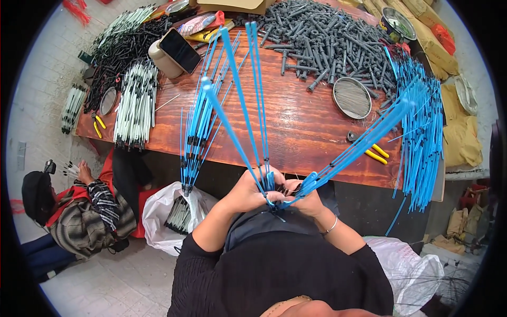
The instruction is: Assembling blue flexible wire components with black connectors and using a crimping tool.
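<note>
Close in front of my body, my left hand (252,189) is closed round the lower ends of several long, thin blue rods (226,122), which fan upward over the table. My right hand (311,203) grips a second bunch of blue rods (364,136) slanting up to the right. The two hands nearly touch, and small dark fittings sit on the rods near the fingers. Thin dark strands show between the hands; the exact finger contact is partly hidden. Just left of my left hand, more blue rods with black fittings (194,138) lie over the table's front edge.
The wooden table (296,124) bears a pile of grey plastic plugs (332,37), a round dish of pins (352,98), yellow-handled pliers (376,154), a propped phone (180,50), white rods (136,103) and stacked blue rods (422,142). A person (79,211) sits at left beside a white sack (158,216).
</note>
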`<state>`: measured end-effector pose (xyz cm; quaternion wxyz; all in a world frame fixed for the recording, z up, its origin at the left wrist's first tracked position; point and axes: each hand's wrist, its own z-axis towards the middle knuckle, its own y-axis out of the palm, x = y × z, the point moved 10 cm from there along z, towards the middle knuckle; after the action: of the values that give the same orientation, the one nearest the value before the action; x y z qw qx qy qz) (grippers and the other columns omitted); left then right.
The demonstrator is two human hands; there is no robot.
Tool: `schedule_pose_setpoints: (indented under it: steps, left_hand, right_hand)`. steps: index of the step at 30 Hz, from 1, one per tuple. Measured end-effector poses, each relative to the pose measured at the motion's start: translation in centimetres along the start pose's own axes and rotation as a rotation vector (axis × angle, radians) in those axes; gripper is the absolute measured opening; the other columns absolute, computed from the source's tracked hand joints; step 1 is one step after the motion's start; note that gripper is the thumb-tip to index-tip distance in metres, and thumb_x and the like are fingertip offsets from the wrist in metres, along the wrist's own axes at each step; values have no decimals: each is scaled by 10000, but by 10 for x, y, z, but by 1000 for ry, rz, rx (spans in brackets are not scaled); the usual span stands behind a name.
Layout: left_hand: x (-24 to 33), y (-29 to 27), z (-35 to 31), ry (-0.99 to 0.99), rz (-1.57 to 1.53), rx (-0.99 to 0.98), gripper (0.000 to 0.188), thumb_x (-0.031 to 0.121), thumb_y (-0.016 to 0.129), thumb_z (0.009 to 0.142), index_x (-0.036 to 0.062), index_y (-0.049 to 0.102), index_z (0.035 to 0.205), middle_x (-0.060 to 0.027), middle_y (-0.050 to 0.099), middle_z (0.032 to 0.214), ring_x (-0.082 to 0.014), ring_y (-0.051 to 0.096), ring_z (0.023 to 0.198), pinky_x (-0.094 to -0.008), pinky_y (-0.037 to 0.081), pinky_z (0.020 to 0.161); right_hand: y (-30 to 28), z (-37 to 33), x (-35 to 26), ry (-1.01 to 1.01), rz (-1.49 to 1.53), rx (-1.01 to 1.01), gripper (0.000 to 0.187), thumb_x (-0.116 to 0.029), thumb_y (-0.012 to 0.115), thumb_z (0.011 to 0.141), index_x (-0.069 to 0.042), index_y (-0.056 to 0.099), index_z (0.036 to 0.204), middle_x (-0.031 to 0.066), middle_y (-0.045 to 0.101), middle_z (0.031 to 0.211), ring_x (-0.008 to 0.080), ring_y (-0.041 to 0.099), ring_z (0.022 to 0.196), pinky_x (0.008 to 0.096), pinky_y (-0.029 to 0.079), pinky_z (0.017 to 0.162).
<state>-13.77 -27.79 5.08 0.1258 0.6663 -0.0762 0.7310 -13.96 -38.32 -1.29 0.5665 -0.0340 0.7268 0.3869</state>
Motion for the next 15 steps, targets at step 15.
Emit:
schedule_pose_setpoints:
  steps: [15]
  left_hand:
    - [-25, 44, 21, -403, -514, -460, 88, -8, 707, 734, -6, 652, 804, -59, 641, 762, -105, 600, 679, -242, 476, 640]
  right_hand:
    - [6, 2, -8, 17, 151, -342, 177, -100, 716, 760, -27, 557, 783, 138, 592, 894, 229, 632, 750, 348, 528, 648]
